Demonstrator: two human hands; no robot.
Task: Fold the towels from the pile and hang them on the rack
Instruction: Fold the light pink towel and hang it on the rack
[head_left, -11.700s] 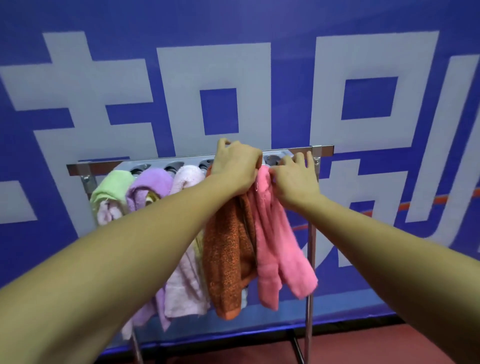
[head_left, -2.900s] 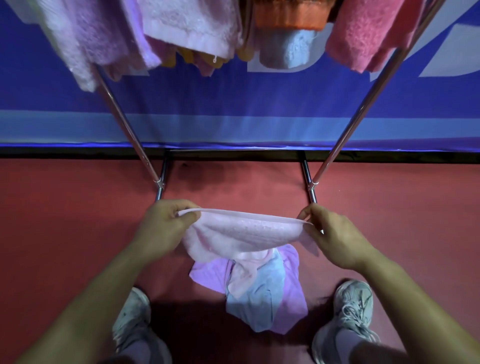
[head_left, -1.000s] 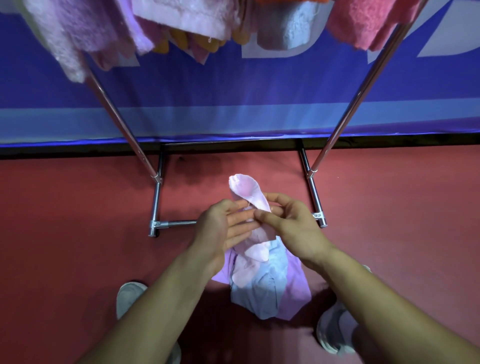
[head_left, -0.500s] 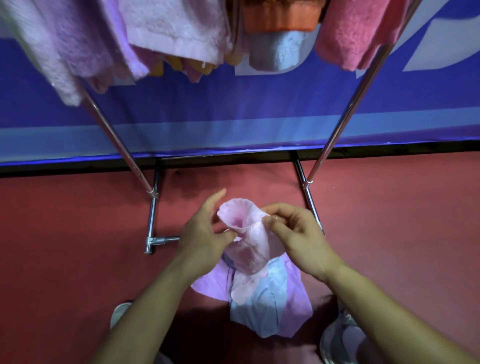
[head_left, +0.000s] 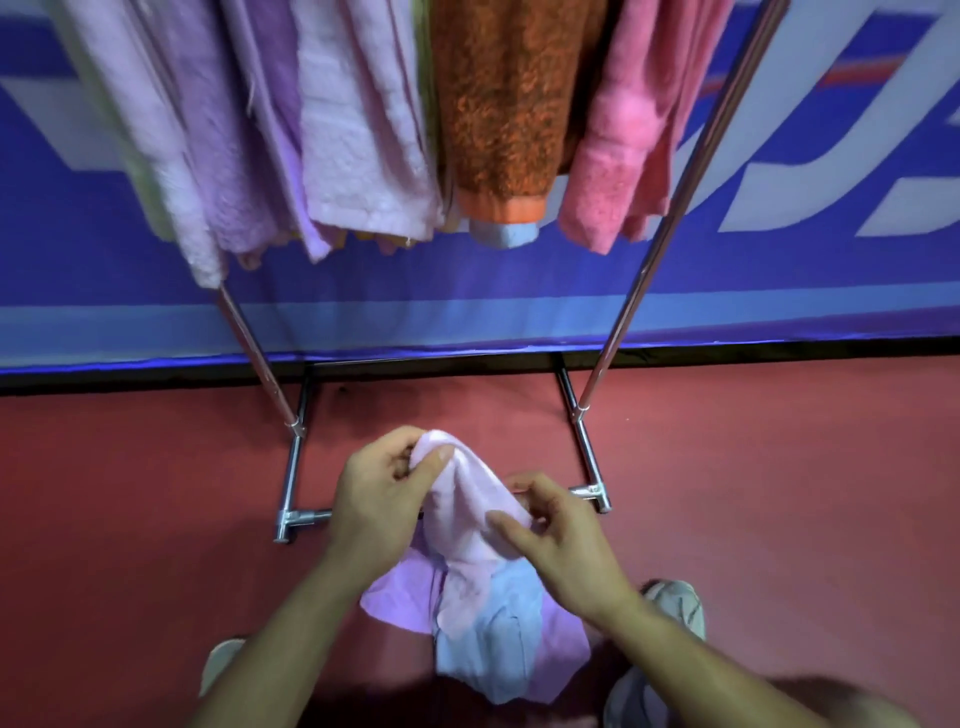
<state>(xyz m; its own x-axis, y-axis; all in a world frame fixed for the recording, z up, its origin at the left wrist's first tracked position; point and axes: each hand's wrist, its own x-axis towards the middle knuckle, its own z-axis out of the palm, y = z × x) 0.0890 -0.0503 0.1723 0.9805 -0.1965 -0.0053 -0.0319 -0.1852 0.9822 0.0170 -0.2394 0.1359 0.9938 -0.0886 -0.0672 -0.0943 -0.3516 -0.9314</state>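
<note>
I hold a pale pink towel (head_left: 470, 512) folded over, above the floor. My left hand (head_left: 382, 499) pinches its top fold between thumb and fingers. My right hand (head_left: 558, 535) grips its right side lower down. Under the towel lies the pile (head_left: 485, 649) on the floor: a light blue towel over a lilac one. The metal rack (head_left: 631, 306) stands just beyond, and several towels hang from it: pale pink and lilac ones (head_left: 218, 145), an orange one (head_left: 498, 109) and a bright pink one (head_left: 628, 135).
The rack's chrome foot bars (head_left: 291, 483) lie on the red floor (head_left: 779, 493) on both sides of my hands. A blue banner wall (head_left: 467, 291) stands right behind the rack. My shoes (head_left: 675, 608) flank the pile.
The towel went from stretched wide between both hands to folded over. My left hand now pinches its top, and the view has tilted up, showing more of the hanging towels.
</note>
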